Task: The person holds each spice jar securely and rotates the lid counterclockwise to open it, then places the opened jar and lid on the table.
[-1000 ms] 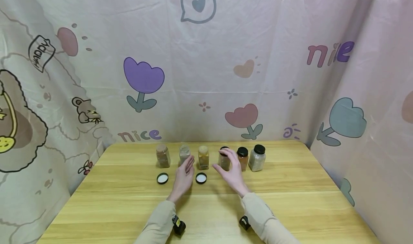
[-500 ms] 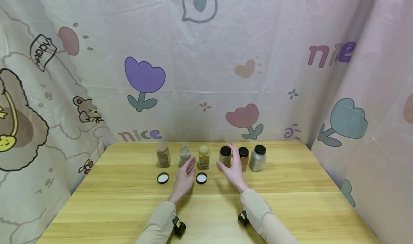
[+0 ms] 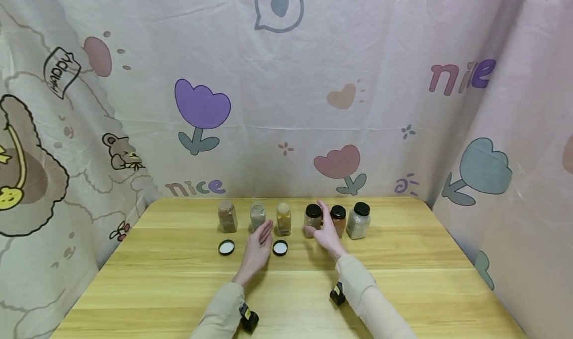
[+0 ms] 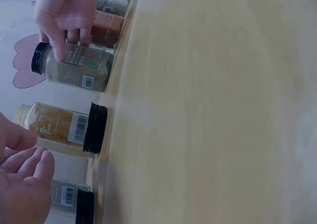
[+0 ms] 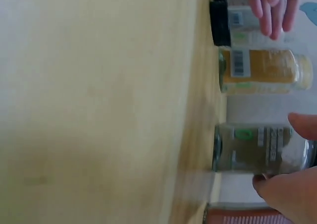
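1. Far left of the row, centre of the head view: an uncapped jar of brown spice (image 3: 227, 216) stands at the back of the wooden table (image 3: 403, 279), its upturned black lid (image 3: 226, 248) lying just in front.

2. Next along, an open jar of grey powder (image 3: 257, 215). The left hand (image 3: 256, 249) rests on the table in front of it, fingers straight and relaxed, holding nothing; whether the fingertips touch the jar, I cannot tell.

3. Then the open yellow-spice jar (image 3: 283, 219), with a second lid (image 3: 280, 248) on the table just before it, right beside the left hand.

4. Right of centre, the capped cumin jar (image 3: 313, 220). In the left wrist view the right hand (image 4: 67, 16) has its fingers curled down over this jar (image 4: 74, 68) near the cap, thumb on the near side, a light pinch around the glass.

5. Directly beside it stand a capped red-spice jar (image 3: 337, 220) and a capped pale jar (image 3: 358, 220).

6. The risks, as I judge them: the capped jars are packed close, so a careless lift could knock the red one over. Three jars gape open; a sleeve or the left hand sweeping forward would tip one and spill powder.
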`<act>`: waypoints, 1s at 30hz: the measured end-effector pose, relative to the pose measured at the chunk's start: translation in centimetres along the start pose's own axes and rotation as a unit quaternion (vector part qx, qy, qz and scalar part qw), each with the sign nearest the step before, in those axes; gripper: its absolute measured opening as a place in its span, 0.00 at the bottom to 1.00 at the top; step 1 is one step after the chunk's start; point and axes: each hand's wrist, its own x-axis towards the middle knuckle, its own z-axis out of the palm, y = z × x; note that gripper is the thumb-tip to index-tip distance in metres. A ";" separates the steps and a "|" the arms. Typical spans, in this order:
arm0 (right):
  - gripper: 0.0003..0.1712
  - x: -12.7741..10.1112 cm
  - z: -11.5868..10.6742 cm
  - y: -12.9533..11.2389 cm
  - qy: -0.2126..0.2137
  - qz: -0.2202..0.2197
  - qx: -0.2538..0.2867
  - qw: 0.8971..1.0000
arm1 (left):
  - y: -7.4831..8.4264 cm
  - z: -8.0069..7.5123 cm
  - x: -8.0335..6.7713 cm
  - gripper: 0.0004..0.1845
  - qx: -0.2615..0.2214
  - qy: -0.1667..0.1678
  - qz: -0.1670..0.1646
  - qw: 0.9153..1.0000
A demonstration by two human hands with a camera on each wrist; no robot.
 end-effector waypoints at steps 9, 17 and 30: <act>0.48 -0.2 -0.6 0.0 -0.042 0.053 -0.064 0.996 | 0.6 0.6 -0.4 0.25 -0.023 0.008 0.011 1.000; 0.32 -1.3 -1.2 0.1 -0.072 0.001 -0.073 0.995 | 1.5 0.9 -1.1 0.25 -0.057 0.014 0.027 0.998; 0.31 -4.0 -2.4 -0.9 -0.128 0.005 -0.065 0.990 | 3.7 1.9 -2.2 0.22 -0.074 -0.003 0.052 0.996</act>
